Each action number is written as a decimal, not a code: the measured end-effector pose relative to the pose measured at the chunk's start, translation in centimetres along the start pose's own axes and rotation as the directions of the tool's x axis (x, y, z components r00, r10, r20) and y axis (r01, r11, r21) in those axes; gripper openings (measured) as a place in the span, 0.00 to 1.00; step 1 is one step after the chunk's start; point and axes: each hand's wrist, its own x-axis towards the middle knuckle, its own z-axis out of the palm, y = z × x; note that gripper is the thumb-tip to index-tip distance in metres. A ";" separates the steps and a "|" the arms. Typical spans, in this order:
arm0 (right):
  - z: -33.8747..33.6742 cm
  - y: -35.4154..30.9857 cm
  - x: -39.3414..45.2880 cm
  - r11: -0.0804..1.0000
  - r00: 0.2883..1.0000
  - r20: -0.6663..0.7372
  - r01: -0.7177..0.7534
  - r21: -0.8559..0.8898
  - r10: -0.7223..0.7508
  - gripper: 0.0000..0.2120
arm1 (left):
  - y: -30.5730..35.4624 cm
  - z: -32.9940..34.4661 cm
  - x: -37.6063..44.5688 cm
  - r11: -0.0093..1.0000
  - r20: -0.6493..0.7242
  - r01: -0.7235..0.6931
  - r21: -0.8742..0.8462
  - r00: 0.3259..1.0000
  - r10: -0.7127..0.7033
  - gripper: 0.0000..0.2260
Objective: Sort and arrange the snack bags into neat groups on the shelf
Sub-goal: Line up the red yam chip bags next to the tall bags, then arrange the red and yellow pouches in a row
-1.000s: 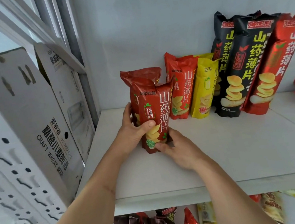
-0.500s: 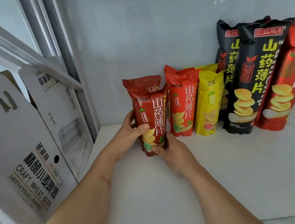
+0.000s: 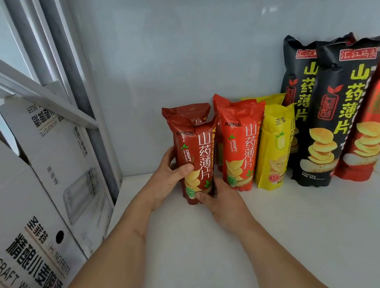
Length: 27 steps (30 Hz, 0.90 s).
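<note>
Dark-red foil marks the snack bag that both hands hold upright at the left end of the row on the white shelf. The left hand wraps its left side, thumb pressed across the front just under the "CRISPY" badge, the other fingers hidden behind the pack. The right hand cups the bottom corner from below and to the right, its fingers curled round the lower edge. The bag's base sits at or just above the shelf; which of the two cannot be told. A second dark-red bag stands directly behind it, only its crimped top showing.

Just to the right, touching or nearly so, stands a brighter red bag of the same small size, and beside that a yellow bag with another yellow top peeking up behind it. Further right lean the taller packs against the back wall: two black bags, one partly covered by the other, then a tall red bag cut off by the frame edge. All show stacked crisp slices and yellow or white Chinese lettering.

On the left, outside the shelf's grey upright post, white cardboard cartons printed "CRAFT WHEAT BEER" stand tilted, with their flaps open
</note>
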 end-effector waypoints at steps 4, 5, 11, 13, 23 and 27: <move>0.3 0.4 0.6 1.000 0.999 -0.034 -0.003 -0.009 0.002 0.26 | -0.5 0.2 1.0 1.000 0.000 -0.005 -0.026 1.000 0.005 0.55; 0.4 0.5 0.8 1.000 0.999 -0.046 -0.002 -0.010 0.002 0.26 | -0.5 0.2 1.2 0.999 0.000 -0.007 -0.032 1.000 0.007 0.56; 0.6 0.5 1.6 1.000 0.995 -0.103 0.017 -0.009 -0.018 0.29 | -1.0 0.5 1.7 1.000 -0.018 -0.004 -0.029 1.000 0.004 0.59; 0.7 0.5 1.7 1.000 0.992 -0.126 0.019 -0.024 -0.022 0.31 | -1.3 0.5 1.6 0.999 -0.020 0.003 -0.033 1.000 -0.003 0.58; -1.3 0.9 -2.3 0.966 0.980 -0.188 0.011 -0.258 -0.062 0.22 | -1.3 1.7 -4.0 0.880 -0.258 0.195 0.434 0.962 -0.086 0.38; -4.3 2.1 -5.4 0.704 0.969 -0.060 0.130 -0.698 -0.238 0.15 | 0.0 5.3 -7.8 0.188 -0.119 0.069 0.980 0.955 0.271 0.19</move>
